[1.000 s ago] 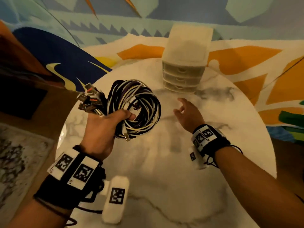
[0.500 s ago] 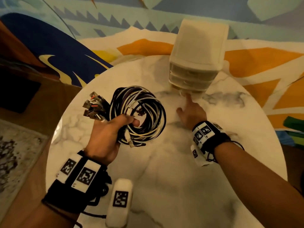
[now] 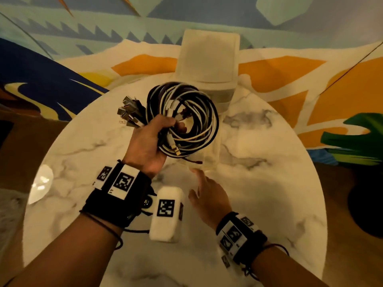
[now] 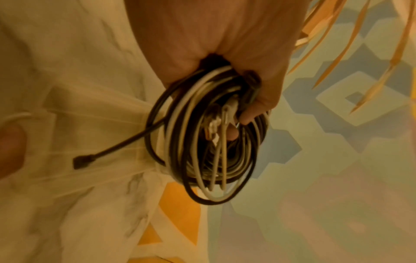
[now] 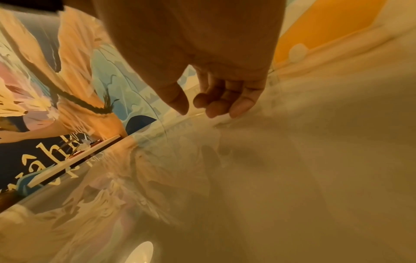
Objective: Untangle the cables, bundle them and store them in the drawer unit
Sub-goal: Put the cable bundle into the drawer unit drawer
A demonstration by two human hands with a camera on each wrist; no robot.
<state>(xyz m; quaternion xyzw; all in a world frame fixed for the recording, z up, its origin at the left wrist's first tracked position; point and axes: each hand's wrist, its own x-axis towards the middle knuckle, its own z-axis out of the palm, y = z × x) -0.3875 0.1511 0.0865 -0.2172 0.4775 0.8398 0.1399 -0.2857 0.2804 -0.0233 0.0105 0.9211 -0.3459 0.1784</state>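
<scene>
My left hand grips a coiled bundle of black and white cables, its metal plugs fanned out to the left. The coil hangs above a translucent drawer pulled out of the white drawer unit at the table's far side. My right hand is at the drawer's front edge, holding nothing. In the right wrist view its fingers hang loosely curled just above the drawer front. The left wrist view shows the bundle in my left hand, one black plug dangling over the drawer.
The round marble table carries only the drawer unit. A painted mural wall stands close behind it. A green object and a dark round shape lie beyond the table's right edge.
The bottom drawer has slid out toward me with my right hand, which drew back from the unit. My left hand carried the bundle right, over the opened drawer.
</scene>
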